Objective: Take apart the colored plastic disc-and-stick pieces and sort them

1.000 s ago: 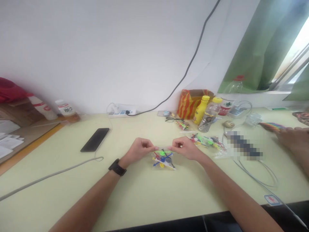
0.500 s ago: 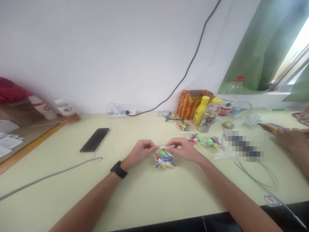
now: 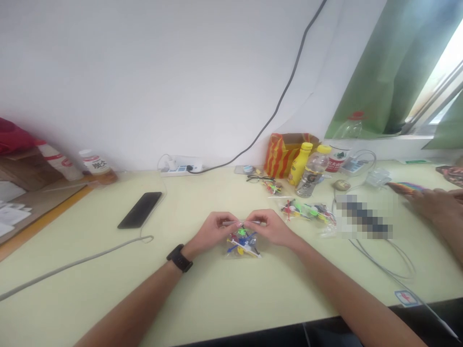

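Note:
A clear plastic bag (image 3: 243, 245) of small coloured plastic pieces, blue, white, yellow, green and red, hangs or rests just below my hands; I cannot tell if it touches the table. My left hand (image 3: 218, 229) pinches the left part of its top edge. With thumb and fingers closed, my right hand (image 3: 269, 226) grips the same edge from the right. The two thumbs nearly meet at the middle. A black watch (image 3: 180, 258) is on my left wrist.
More bagged pieces (image 3: 307, 210) lie to the right, near a blurred-out patch. A black phone (image 3: 140, 210) with a cable is at left. Bottles (image 3: 313, 171), a striped bag (image 3: 285, 154), glasses (image 3: 259, 179) and a power strip (image 3: 181, 166) stand along the wall. Another person's hand (image 3: 434, 205) is at far right.
My hands have come closer together along the bag's top edge, the right one moving left. The bag has shifted slightly left and down in view.

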A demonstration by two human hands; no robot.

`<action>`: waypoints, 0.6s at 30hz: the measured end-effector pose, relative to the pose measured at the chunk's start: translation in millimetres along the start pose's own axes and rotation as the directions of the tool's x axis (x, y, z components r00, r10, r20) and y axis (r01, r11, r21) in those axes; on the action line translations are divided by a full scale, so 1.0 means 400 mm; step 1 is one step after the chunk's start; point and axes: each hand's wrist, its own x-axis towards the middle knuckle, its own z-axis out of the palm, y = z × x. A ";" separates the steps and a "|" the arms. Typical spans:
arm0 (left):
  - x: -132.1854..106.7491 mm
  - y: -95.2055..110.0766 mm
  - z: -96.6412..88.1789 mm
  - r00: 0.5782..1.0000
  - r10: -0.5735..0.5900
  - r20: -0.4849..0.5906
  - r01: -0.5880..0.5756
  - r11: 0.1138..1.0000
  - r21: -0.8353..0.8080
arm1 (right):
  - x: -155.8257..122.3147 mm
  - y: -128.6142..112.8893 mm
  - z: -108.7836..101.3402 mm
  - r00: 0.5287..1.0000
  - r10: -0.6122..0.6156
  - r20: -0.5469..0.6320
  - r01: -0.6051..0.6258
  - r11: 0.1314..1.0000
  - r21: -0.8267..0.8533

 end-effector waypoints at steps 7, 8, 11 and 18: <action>0.002 0.000 0.004 1.000 -0.029 -0.008 0.029 1.000 -0.005 | 0.000 -0.006 0.005 1.000 0.010 -0.018 -0.009 0.999 0.034; 0.002 0.002 0.005 1.000 -0.030 -0.007 0.030 1.000 -0.003 | 0.000 -0.005 0.007 1.000 0.010 -0.017 -0.009 0.999 0.035; -0.001 0.010 0.007 1.000 -0.017 -0.002 0.017 0.999 0.031 | -0.002 -0.003 0.014 1.000 0.010 -0.019 -0.010 1.000 0.018; 0.000 0.007 0.002 0.996 0.054 -0.077 -0.043 0.989 0.142 | 0.000 0.004 0.019 0.993 -0.053 -0.102 0.045 0.996 -0.076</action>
